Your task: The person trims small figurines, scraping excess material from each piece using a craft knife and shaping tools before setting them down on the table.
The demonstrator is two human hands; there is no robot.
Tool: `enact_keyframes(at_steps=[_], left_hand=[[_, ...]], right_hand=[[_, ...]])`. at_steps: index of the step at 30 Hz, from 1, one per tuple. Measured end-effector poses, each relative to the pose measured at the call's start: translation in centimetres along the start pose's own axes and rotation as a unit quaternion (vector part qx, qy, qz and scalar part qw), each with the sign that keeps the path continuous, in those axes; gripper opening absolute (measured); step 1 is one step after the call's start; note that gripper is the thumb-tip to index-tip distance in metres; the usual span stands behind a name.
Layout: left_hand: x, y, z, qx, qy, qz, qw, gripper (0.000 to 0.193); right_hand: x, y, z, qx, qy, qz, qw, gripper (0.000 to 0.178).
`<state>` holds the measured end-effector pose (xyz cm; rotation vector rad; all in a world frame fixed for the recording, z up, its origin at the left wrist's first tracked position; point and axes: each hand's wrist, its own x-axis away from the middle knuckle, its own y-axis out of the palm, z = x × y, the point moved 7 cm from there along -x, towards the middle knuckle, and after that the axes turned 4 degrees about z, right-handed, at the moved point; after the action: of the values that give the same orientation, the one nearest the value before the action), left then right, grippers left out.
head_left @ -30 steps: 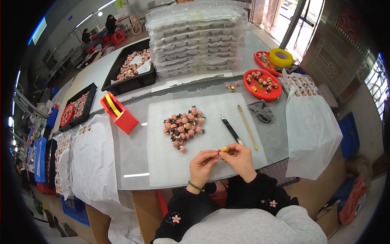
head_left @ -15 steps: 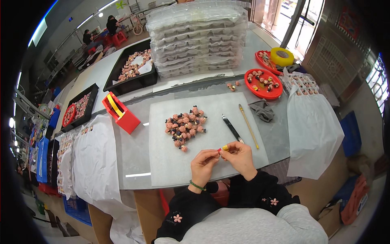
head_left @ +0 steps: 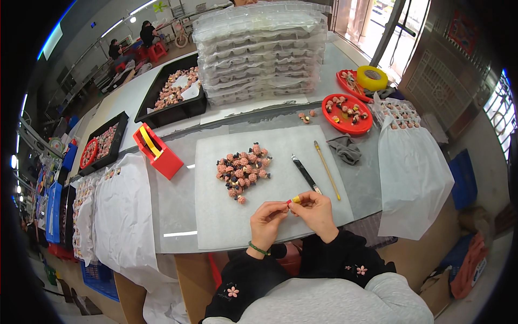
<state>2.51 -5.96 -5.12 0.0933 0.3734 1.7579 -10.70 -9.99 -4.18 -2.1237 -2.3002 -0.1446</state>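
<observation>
Over the near edge of a white foam sheet (head_left: 216, 216), my left hand (head_left: 264, 221) and my right hand (head_left: 317, 216) meet fingertip to fingertip. Between them is a small red-and-yellow piece (head_left: 295, 200), its exact kind too small to make out. The left fingers pinch at its red end, while the right thumb and fingers close around the yellow part. Just beyond my right hand lies a black pen-shaped tool (head_left: 306, 174) with a thin metal tip. Beside it rests a slim tan brush-like stick (head_left: 327, 170). A heap of small pink figurines (head_left: 243, 170) with dark parts sits farther left.
A red tape dispenser (head_left: 162, 156) stands left of the sheet. Black trays (head_left: 202, 105) of figurines and stacked clear plastic trays (head_left: 259, 54) are behind. At right are a red dish (head_left: 350, 127), a grey cloth (head_left: 344, 150) and a yellow tape roll (head_left: 372, 78).
The whole view has shifted slightly. Both hands keep their pinch on the small red-and-yellow piece, with only slight finger movement; the things on the table stay in place.
</observation>
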Motion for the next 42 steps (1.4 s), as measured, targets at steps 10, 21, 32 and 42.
enact_keyframes(at_steps=[10, 21, 32, 42], left_hand=[[0.2, -0.6, 0.3, -0.036, 0.014, 0.006, 0.999, 0.023], [-0.2, 0.1, 1.5, -0.041, 0.037, -0.004, 0.998, 0.02], [0.1, -0.4, 0.3, -0.028, 0.011, 0.014, 0.999, 0.024], [0.1, -1.1, -0.2, -0.014, -0.013, 0.033, 0.999, 0.019]], right_hand=[[0.4, 0.7, 0.3, -0.017, 0.017, -0.026, 0.999, 0.012], [0.0, 0.6, -1.8, 0.019, -0.005, -0.019, 1.0, 0.012], [0.6, 0.7, 0.3, -0.023, 0.017, -0.033, 0.999, 0.01], [0.2, 1.1, -0.2, -0.016, 0.006, -0.032, 0.999, 0.01]])
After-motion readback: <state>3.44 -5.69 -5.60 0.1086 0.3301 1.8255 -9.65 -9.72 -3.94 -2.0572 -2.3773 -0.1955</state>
